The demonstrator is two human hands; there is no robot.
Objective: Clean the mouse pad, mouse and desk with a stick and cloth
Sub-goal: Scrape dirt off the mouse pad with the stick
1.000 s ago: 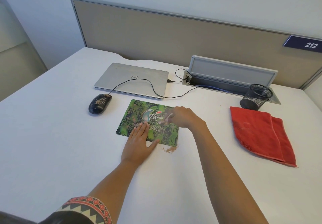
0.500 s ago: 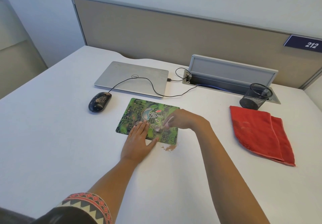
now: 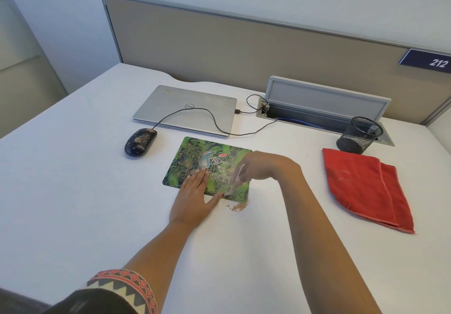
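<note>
A green patterned mouse pad (image 3: pixel 192 157) lies on the white desk (image 3: pixel 73 191). My left hand (image 3: pixel 195 196) presses flat on the pad's near edge, fingers straight. My right hand (image 3: pixel 263 164) grips a pale stick (image 3: pixel 235 179) whose blurred tip touches the pad's near right part. A small heap of brown crumbs (image 3: pixel 238 207) sits on the desk just off the pad's near right corner. A black wired mouse (image 3: pixel 140 141), speckled with crumbs, lies left of the pad. A folded red cloth (image 3: pixel 366 186) lies to the right.
A shut silver laptop (image 3: pixel 185 108) lies behind the pad, with the mouse cable (image 3: pixel 214 121) running across it to an open cable hatch (image 3: pixel 324 103). A black mesh pen cup (image 3: pixel 360 138) stands behind the cloth. A beige partition (image 3: pixel 244 50) bounds the desk's far side.
My right hand has drawn the stick across the pad toward its near edge. My left hand has stayed pressed on the pad.
</note>
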